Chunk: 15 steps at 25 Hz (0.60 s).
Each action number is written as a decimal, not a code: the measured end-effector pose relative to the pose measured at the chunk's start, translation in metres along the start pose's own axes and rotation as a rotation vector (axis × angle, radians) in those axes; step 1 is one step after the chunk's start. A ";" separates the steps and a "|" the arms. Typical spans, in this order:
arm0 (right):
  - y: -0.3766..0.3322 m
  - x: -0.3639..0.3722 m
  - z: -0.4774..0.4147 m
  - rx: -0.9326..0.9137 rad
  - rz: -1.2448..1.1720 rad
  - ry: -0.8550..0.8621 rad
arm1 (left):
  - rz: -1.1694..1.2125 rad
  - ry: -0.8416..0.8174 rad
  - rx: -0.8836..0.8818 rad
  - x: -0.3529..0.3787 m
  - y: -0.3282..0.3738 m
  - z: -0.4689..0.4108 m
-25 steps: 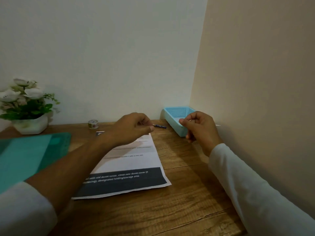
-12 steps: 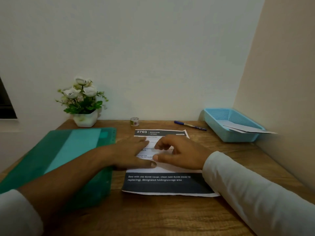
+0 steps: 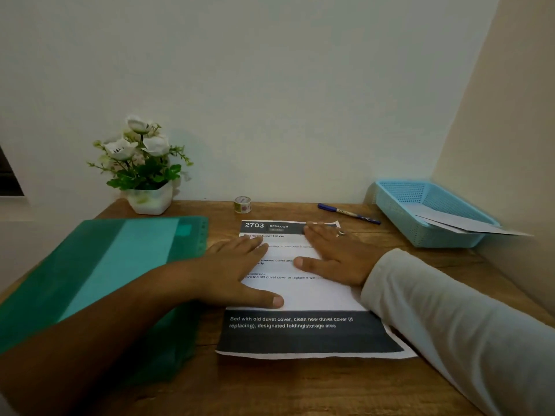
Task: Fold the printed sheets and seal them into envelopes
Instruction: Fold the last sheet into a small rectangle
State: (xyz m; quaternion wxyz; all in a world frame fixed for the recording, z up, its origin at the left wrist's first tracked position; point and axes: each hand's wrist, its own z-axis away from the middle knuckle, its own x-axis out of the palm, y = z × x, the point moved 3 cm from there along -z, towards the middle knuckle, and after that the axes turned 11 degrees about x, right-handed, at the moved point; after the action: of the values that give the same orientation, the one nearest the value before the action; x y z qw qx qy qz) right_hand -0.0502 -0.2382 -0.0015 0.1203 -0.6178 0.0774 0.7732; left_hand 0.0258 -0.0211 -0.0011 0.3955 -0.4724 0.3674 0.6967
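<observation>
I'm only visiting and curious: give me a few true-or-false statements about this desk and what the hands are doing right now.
1. The left hand and the right hand both lie flat on the printed sheet. True.
2. The pen is in the right hand. False: it lies on the table, behind the sheet.
3. An envelope rests in the blue basket. True.
4. The sheet is folded in half. False: it lies unfolded, header and footer both showing.
5. The tape roll sits on the green folder. False: it stands on the table near the wall.
</observation>
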 end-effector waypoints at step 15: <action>0.024 0.005 -0.008 0.294 -0.222 0.227 | -0.076 0.215 -0.098 0.002 -0.021 -0.037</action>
State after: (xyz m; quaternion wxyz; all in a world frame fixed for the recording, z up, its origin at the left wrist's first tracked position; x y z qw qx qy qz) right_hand -0.0505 -0.2627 -0.0087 0.2841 -0.6814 0.1340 0.6611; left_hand 0.0572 -0.0445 -0.0163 0.3563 -0.5768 0.3549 0.6438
